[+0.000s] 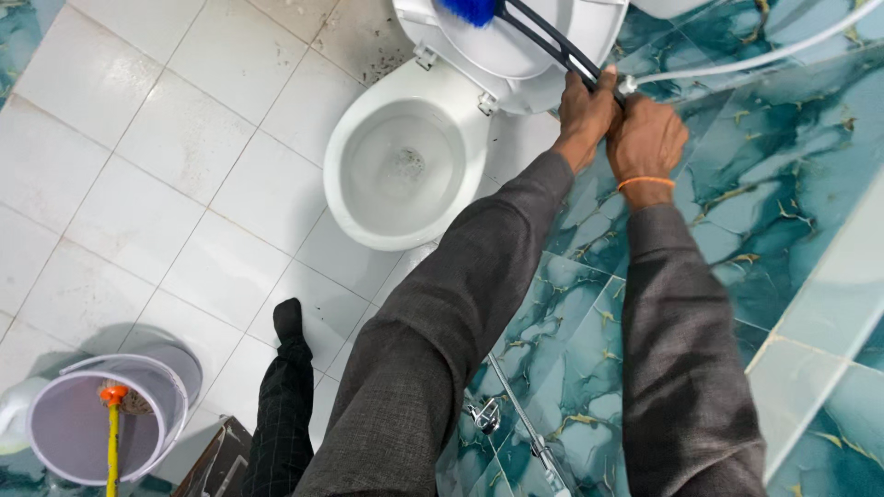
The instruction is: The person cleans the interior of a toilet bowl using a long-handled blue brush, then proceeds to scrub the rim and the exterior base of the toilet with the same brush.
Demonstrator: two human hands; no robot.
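Gripping the dark handle of a blue-bristled toilet brush (pixel 543 32), the left hand (pixel 584 115) is closed around it while the right hand (pixel 647 138) is curled beside it at a white hose (pixel 755 57), over the raised toilet lid (pixel 516 55); bowl (pixel 405 166) below, bucket (pixel 92 423) at the floor's near-left corner

Glossy ceramic toilet (pixel 368 198), marbled tiles (pixel 783 175)

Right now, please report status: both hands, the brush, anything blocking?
Left hand and right hand both grip the brush handle. Blue brush head against raised toilet lid. Nothing blocking.
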